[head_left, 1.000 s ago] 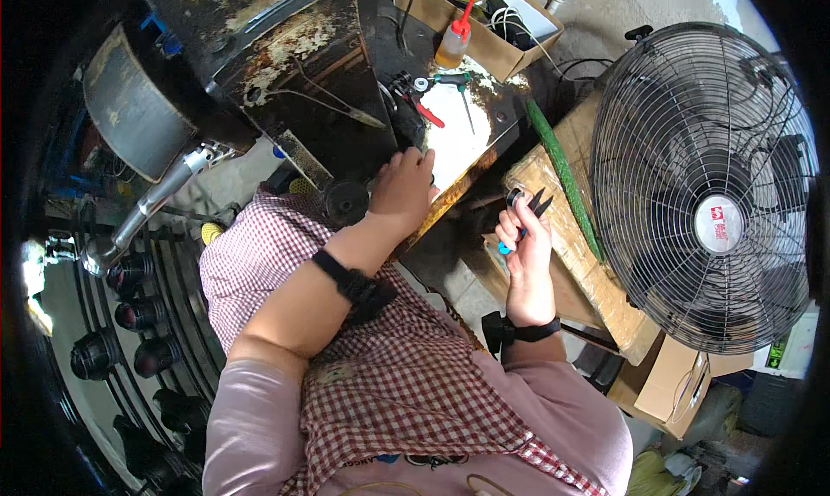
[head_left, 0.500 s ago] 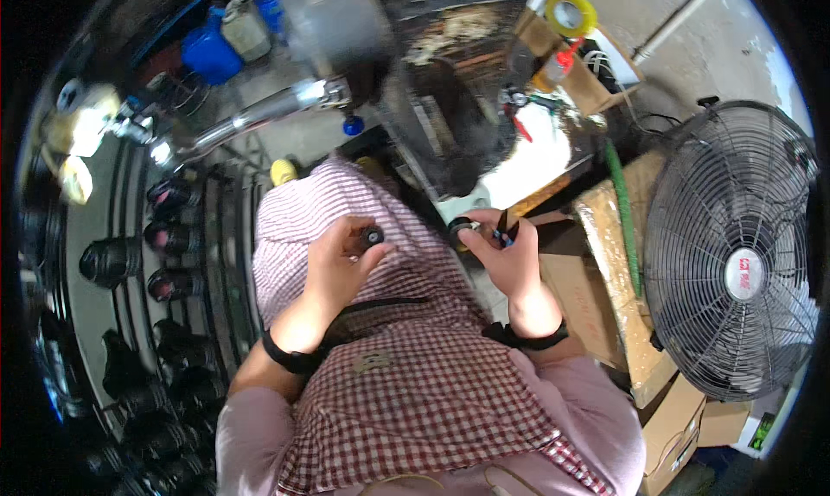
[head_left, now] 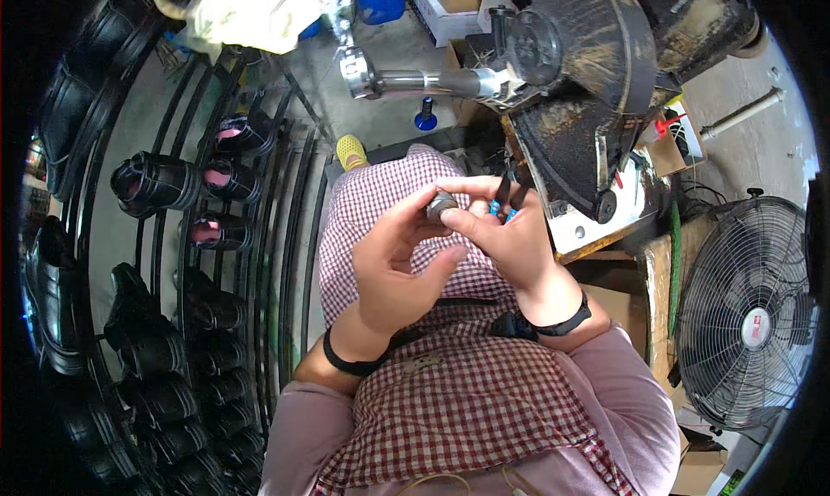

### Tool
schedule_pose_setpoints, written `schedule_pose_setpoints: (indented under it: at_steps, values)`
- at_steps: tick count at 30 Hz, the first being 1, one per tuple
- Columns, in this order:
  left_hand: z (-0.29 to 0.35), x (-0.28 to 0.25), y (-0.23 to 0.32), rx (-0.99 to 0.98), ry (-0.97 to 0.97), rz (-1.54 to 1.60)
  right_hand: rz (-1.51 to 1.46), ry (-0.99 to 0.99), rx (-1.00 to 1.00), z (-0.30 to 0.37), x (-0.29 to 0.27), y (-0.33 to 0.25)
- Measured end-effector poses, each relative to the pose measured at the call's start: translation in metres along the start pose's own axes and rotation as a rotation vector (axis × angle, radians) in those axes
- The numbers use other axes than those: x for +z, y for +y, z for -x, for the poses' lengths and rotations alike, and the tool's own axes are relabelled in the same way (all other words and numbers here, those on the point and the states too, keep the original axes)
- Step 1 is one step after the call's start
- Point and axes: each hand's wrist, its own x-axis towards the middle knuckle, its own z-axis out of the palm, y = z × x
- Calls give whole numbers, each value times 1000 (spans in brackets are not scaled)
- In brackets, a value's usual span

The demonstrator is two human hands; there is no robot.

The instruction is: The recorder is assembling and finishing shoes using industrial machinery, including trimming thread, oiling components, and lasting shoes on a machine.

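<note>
- Head view: the left hand (head_left: 393,267) is partly open, its index finger curving up to a small round metal piece (head_left: 441,204), its thumb standing apart; whether its hidden fingers grip anything, I cannot tell.
- The right hand (head_left: 519,237) is closed, thumb laid against that piece, with blue-and-black snips (head_left: 504,187) tucked between its fingers, blades pointing up and away from the palm.
- The piece sits between the fingertips of both hands; it could slip out if the right thumb eases while the left thumb is off it, and its rounded side would make that likelier.
- A dropped piece would probably land on the checked apron (head_left: 471,366) below the fingers, or roll off to the floor (head_left: 389,120) beyond them.
- The snips crowd the right fingers; twisting that hand could bring a blade against skin or loosen the pinch.
- The worktop (head_left: 566,228) lies right of the right fingers, probably too far aside to catch a drop.
</note>
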Motion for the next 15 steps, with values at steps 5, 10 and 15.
schedule_pose_setpoints:
  at_steps: [5,10,15]
  values:
    - [-1,-38,9,-267,135,233,5,-146,44,-12,31,-2]
    - [0,-76,12,-312,141,122,198,-191,-50,-30,42,-5]
    - [-5,-95,35,-323,-58,-204,440,-164,-509,-66,70,-24]
